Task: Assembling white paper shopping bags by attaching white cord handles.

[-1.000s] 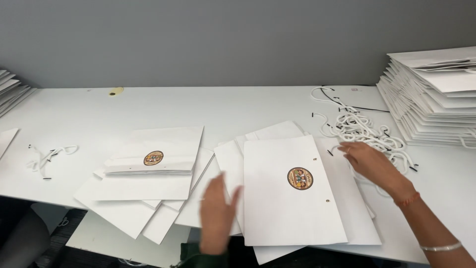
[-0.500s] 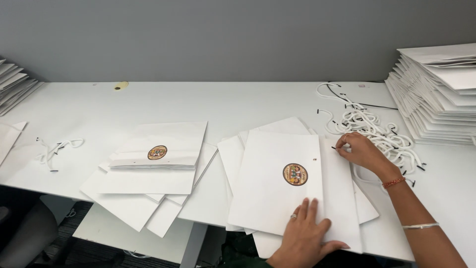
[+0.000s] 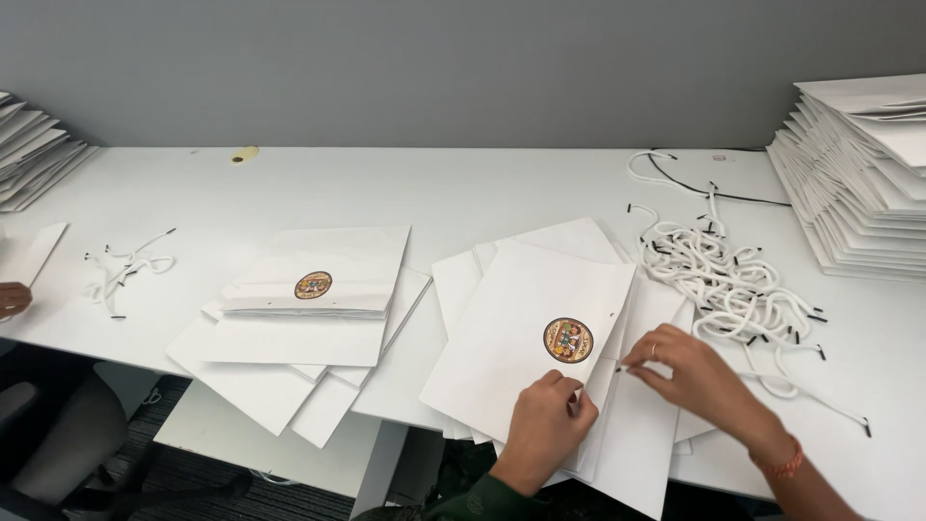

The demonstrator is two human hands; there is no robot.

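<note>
Head view: both hands pinch the near right edge of the top white paper bag (image 3: 526,333), left hand (image 3: 547,425) beside right hand (image 3: 699,371), which has come back from the cord pile (image 3: 728,280).

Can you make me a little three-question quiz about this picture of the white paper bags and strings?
1. True or false: the right hand rests on the pile of white cords.
2. What round thing is on the top paper bag?
3. Which hand presses the bag's near edge? A left hand B right hand

Key:
1. False, it pinches at the bag's edge.
2. A colourful sticker.
3. A
</note>
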